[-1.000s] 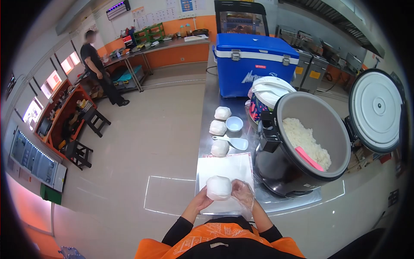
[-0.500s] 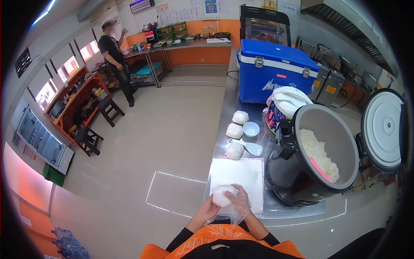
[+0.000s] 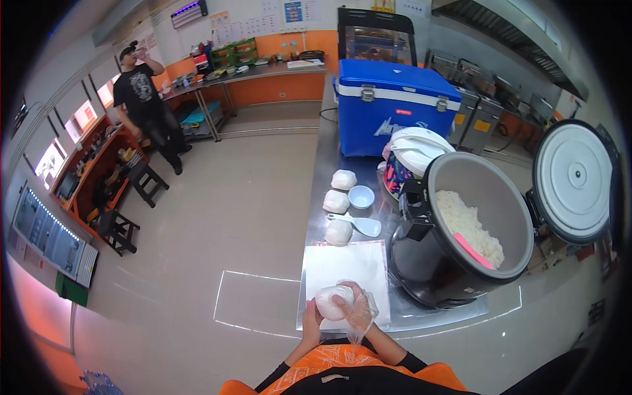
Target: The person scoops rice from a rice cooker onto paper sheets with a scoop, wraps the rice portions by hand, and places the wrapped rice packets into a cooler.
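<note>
Between my hands, over the counter's near edge, is a round, white-wrapped packet of rice (image 3: 330, 304). My left hand (image 3: 313, 320) is closed around its left and lower side. My right hand (image 3: 357, 309), in a loose clear plastic glove, grips it from the right, thumb across the front. Under the packet lies a stack of white paper sheets (image 3: 345, 263). Just beyond the sheets, three similar wrapped packets stand in a row, the nearest packet (image 3: 338, 232) beside a white rice paddle (image 3: 366, 226). A small pale blue bowl (image 3: 361, 197) sits to their right.
A large rice cooker (image 3: 421, 270), lid (image 3: 571, 181) raised, holds white rice (image 3: 469, 224) and a pink scoop (image 3: 473, 251). Behind it are a patterned container with a white lid (image 3: 421, 148) and a blue cooler box (image 3: 395, 112). A person (image 3: 148, 99) stands far left, near stools (image 3: 146, 182).
My view has swung slightly right, so the counter appears further left. The packet is turned a little in my hands, still held by both. The far person has turned and raises a glass to the mouth.
</note>
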Tool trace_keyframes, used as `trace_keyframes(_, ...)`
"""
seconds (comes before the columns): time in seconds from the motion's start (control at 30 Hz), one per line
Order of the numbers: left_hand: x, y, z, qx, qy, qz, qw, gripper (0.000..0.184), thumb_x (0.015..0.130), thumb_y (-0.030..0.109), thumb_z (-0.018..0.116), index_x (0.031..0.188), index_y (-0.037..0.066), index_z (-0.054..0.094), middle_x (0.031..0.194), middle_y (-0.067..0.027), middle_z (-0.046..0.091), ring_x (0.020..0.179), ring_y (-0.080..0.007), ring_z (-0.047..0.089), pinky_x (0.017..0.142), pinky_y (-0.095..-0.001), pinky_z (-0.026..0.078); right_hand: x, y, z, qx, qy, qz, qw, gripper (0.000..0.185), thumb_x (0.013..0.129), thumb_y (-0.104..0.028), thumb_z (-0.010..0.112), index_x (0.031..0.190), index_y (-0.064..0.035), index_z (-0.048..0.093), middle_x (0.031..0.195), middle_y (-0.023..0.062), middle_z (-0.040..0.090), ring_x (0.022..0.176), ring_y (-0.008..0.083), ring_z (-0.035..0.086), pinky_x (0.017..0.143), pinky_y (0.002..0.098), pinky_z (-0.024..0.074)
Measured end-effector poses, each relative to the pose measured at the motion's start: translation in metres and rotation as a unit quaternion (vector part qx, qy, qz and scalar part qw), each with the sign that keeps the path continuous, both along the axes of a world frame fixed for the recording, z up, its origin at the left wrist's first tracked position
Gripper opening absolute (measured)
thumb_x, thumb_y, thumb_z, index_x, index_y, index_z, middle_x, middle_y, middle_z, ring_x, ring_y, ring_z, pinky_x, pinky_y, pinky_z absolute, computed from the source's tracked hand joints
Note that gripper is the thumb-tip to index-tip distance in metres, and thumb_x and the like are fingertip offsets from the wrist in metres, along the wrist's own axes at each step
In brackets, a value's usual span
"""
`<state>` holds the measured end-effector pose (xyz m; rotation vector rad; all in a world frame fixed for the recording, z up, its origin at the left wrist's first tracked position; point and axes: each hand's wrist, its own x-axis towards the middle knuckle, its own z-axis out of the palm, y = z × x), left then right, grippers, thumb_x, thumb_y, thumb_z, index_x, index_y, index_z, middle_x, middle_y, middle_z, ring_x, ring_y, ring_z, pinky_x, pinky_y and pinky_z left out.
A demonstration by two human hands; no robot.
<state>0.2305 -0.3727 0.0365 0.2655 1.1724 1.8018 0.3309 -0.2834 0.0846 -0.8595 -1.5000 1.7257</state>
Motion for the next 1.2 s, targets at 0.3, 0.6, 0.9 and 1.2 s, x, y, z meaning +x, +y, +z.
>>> trace_keyframes(0.3, -0.018, 0.042, 0.019, -0.018, -0.081, -0.068, 0.994, 0.044, 0.087, 0.025, 0.060, 0.120, -0.001, 0.046, 0.114, -0.0092, 0.054, 0.106, -0.0162, 0.053, 0.092, -0.0314, 0.042, -0.033, 0.153, -0.069, 0.271, -0.329, -0.137, 0.894, 0.035, 0.084, -0.023, 0.052, 0.115, -0.0075, 0.053, 0.110, 0.0129, 0.053, 0.106, 0.0320, 0.047, 0.094, 0.0403, 0.0365)
trace_keyframes(0.6, -0.123, 0.154, -0.013, -0.089, 0.127, -0.052, 0.987, 0.055, 0.080, 0.033, 0.066, 0.119, -0.001, 0.047, 0.111, -0.0097, 0.056, 0.098, -0.0179, 0.056, 0.084, -0.0315, 0.045, -0.078, 0.273, -0.104, 0.440, -0.526, -0.011, 0.727, 0.032, 0.084, -0.028, 0.049, 0.115, -0.0253, 0.057, 0.105, 0.0113, 0.056, 0.103, 0.0300, 0.052, 0.086, 0.0439, 0.0412)
trace_keyframes(0.9, -0.159, 0.282, -0.045, -0.205, 0.191, 0.001, 0.960, 0.084, 0.066, 0.041, 0.076, 0.121, -0.009, 0.038, 0.114, -0.0225, 0.051, 0.101, -0.0286, 0.056, 0.080, -0.0365, 0.048, -0.072, 0.306, -0.140, 0.375, -0.545, -0.245, 0.708, 0.031, 0.086, -0.022, 0.048, 0.115, -0.0156, 0.057, 0.102, 0.0130, 0.056, 0.098, 0.0270, 0.054, 0.078, 0.0403, 0.0457)
trace_keyframes(1.2, -0.156, 0.343, -0.083, -0.327, 0.275, -0.039, 0.903, 0.102, 0.064, 0.054, 0.072, 0.130, -0.009, 0.026, 0.126, -0.0279, 0.043, 0.122, -0.0383, 0.038, 0.103, -0.0422, 0.029, -0.061, 0.197, 0.009, 0.215, -0.477, -0.125, 0.843, 0.048, 0.088, -0.025, 0.048, 0.130, -0.0037, 0.041, 0.133, 0.0201, 0.039, 0.115, 0.0321, 0.048, 0.097, 0.0388, 0.0389)
